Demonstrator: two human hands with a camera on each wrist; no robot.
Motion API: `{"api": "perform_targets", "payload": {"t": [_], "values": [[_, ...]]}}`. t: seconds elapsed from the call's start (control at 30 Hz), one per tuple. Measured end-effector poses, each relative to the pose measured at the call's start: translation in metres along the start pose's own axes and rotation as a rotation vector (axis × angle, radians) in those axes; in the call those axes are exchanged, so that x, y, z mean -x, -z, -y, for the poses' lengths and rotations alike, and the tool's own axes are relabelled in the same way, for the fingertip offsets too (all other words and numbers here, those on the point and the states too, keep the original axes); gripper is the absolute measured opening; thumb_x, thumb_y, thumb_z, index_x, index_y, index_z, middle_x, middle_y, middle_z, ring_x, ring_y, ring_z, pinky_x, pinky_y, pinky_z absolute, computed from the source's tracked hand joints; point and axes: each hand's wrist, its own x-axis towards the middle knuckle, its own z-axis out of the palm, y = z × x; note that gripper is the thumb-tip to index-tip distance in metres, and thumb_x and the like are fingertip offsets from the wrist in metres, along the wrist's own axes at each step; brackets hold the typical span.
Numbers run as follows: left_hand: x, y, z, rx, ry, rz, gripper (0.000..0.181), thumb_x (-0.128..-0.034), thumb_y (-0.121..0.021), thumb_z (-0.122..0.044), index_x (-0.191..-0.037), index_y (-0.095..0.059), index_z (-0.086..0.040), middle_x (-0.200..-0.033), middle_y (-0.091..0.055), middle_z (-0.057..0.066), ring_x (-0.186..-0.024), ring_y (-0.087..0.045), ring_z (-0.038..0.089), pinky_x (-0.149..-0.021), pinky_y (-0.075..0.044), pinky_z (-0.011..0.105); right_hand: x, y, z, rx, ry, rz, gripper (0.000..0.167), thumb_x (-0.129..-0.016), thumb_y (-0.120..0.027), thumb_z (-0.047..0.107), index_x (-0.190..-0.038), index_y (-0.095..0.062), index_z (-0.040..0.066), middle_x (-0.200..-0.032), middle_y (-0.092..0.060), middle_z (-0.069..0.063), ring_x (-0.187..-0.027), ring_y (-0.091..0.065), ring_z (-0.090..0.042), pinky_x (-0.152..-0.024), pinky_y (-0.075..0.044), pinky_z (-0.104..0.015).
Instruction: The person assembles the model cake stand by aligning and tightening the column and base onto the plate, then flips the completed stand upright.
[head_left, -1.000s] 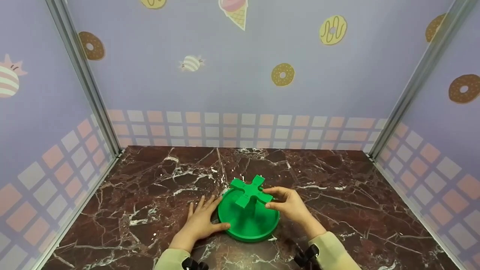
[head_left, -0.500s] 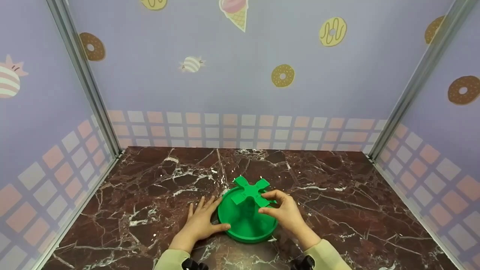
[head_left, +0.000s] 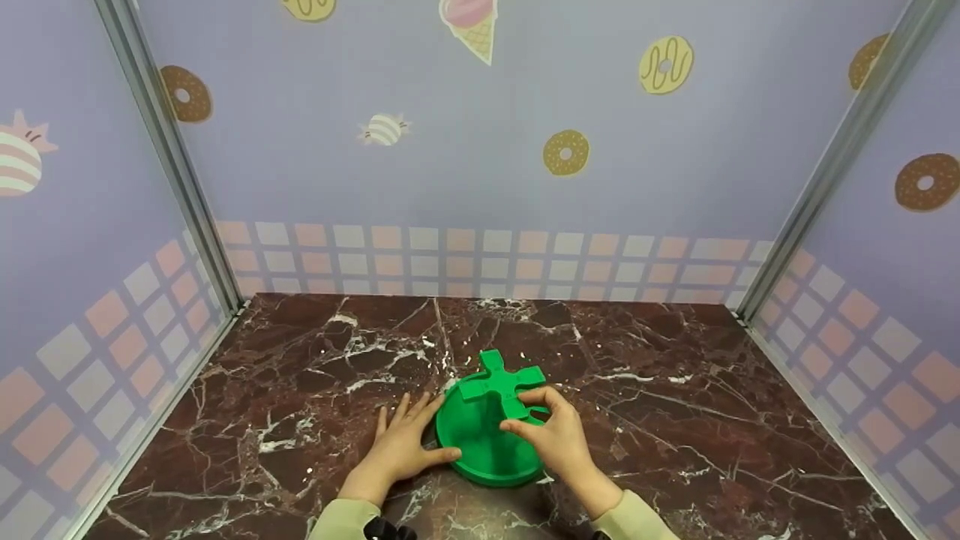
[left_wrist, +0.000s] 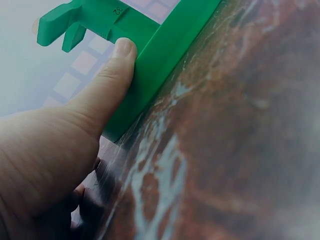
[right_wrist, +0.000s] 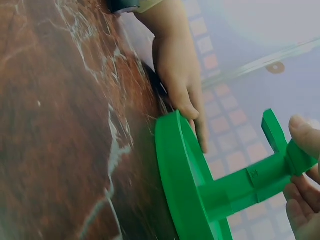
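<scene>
A green round dish [head_left: 480, 461] with a raised rim sits on the table. In the right wrist view a green post [right_wrist: 235, 192] rises from its middle and bears a green four-armed cross [head_left: 501, 384]. My right hand [head_left: 561, 439] pinches the near arm of that cross between thumb and fingers. Flat at the dish's left side lies my left hand [head_left: 405, 446], fingers spread and straight on the table. Its thumb [left_wrist: 117, 70] presses on the dish's rim. Behind the right hand, part of the dish's right side is hidden.
The dark red marbled table [head_left: 300, 375] has small pale crumbs or specks scattered behind the dish. Lilac printed panels [head_left: 465, 150] close off the back and both sides, with metal posts [head_left: 180, 172] at the corners.
The cross has turned clockwise as seen from above. My right hand has swung toward me and leftward with the arm it holds. The left hand and the dish have stayed put.
</scene>
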Motion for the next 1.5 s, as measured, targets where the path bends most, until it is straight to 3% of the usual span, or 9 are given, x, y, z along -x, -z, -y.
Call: {"api": "perform_targets", "payload": {"t": [0.43,0.6,0.8,0.9,1.07,1.2,1.3,1.5], "values": [[0.000,0.000,0.000,0.001,0.005,0.005,0.101,-0.0806,-0.076,-0.067,-0.162,-0.036,-0.022,-0.169,-0.030,0.016,-0.159,-0.011,0.047,-0.123,0.003,0.075,0.004,-0.008,0.004,0.123,0.085,-0.044,0.046,-0.072,-0.093,0.027,-0.104,-0.065,0.010,-0.112,-0.069,-0.009,-0.102,-0.069,-0.028,-0.087,-0.062,-0.042],[0.000,-0.001,0.001,0.000,0.007,0.001,0.101,-0.0803,-0.076,-0.066,-0.162,-0.036,-0.022,-0.169,-0.031,0.015,-0.159,-0.012,0.046,-0.123,0.003,0.074,0.000,0.003,0.008,0.130,0.093,-0.066,0.047,-0.072,-0.093,0.028,-0.106,-0.066,0.009,-0.109,-0.072,-0.007,-0.098,-0.069,-0.026,-0.084,-0.061,-0.041],[0.000,-0.002,0.001,0.007,0.008,0.007,0.101,-0.0802,-0.076,-0.066,-0.162,-0.035,-0.023,-0.169,-0.030,0.015,-0.160,-0.011,0.046,-0.123,0.004,0.074,-0.021,0.024,0.009,0.065,0.118,-0.118,0.040,-0.077,-0.090,0.014,-0.109,-0.068,0.003,-0.109,-0.071,-0.012,-0.098,-0.071,-0.034,-0.083,-0.062,-0.036],[0.000,-0.002,0.001,0.011,0.010,0.009,0.102,-0.0800,-0.076,-0.066,-0.162,-0.035,-0.023,-0.169,-0.030,0.015,-0.160,-0.010,0.046,-0.123,0.005,0.074,-0.034,0.034,-0.002,0.056,0.106,-0.061,0.046,-0.080,-0.087,0.010,-0.121,-0.068,0.001,-0.121,-0.070,-0.016,-0.110,-0.069,-0.037,-0.091,-0.061,-0.041],[0.000,-0.002,0.001,0.008,0.009,0.004,0.102,-0.0799,-0.076,-0.067,-0.162,-0.036,-0.023,-0.169,-0.030,0.015,-0.160,-0.011,0.046,-0.123,0.004,0.074,-0.052,0.046,-0.025,-0.033,0.035,0.157,0.053,-0.089,-0.079,0.006,-0.138,-0.062,-0.001,-0.140,-0.064,-0.021,-0.132,-0.059,-0.043,-0.108,-0.052,-0.053],[0.001,-0.001,0.001,0.008,0.008,0.004,0.101,-0.0800,-0.076,-0.066,-0.162,-0.036,-0.023,-0.169,-0.030,0.015,-0.160,-0.011,0.046,-0.123,0.004,0.074,-0.055,0.048,-0.036,-0.121,0.015,0.301,0.052,-0.094,-0.073,0.007,-0.142,-0.057,-0.005,-0.144,-0.058,-0.029,-0.136,-0.055,-0.046,-0.105,-0.056,-0.037],[0.000,-0.002,0.001,0.009,0.006,0.004,0.101,-0.0801,-0.076,-0.066,-0.162,-0.035,-0.024,-0.169,-0.030,0.015,-0.160,-0.011,0.046,-0.123,0.004,0.074,-0.055,0.048,-0.036,-0.157,-0.003,0.323,0.050,-0.095,-0.071,0.007,-0.141,-0.057,-0.008,-0.143,-0.059,-0.031,-0.131,-0.060,-0.045,-0.093,-0.057,-0.019],[-0.001,-0.003,0.002,0.008,0.009,0.005,0.103,-0.0790,-0.076,-0.067,-0.163,-0.034,-0.025,-0.170,-0.029,0.014,-0.160,-0.010,0.046,-0.123,0.004,0.075,-0.052,0.047,-0.035,-0.150,-0.028,0.290,0.046,-0.094,-0.073,0.006,-0.136,-0.062,-0.009,-0.137,-0.064,-0.029,-0.121,-0.069,-0.031,-0.089,-0.057,-0.016]]}}
